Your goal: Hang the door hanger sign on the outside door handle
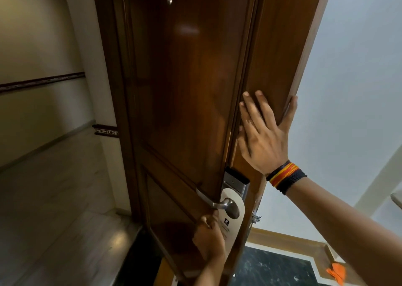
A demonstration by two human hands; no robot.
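corridor side on my left: beige wall, pale stone floor (54, 209). the glossy dark-brown panelled wooden door (185, 94) stands open, its outer face toward me.

step in hand, as i judge it: the hang itself looks about done. the brushed-metal lever door handle (210, 200) pokes through the round hole of the white card door hanger sign (236, 209), and the sign's rounded top sits over the handle's base, under the silver and black electronic lock plate (236, 180). sign lies against the door face, lower half partly hidden.

my left hand (210, 240) comes up from below, forearm near vertical, fingers curled loosely round the sign's lower left edge, thumb side toward the handle. it looks like a light pinch on the card, though blur hides how firm it is.

next move, my guess: let the card drop to hang free and straight, check the hole is seated behind the lever's bend, then take the left hand away without dragging the sign off.

my right hand (264, 133) is spread flat, fingers up and fanned, palm on the door's edge stile, thumb hooked round the far edge. it grips nothing, only steadies the door. woven black, red and yellow wristbands (286, 177) on that wrist; arm runs down to the lower right. past it, white wall and dark speckled floor (272, 268).
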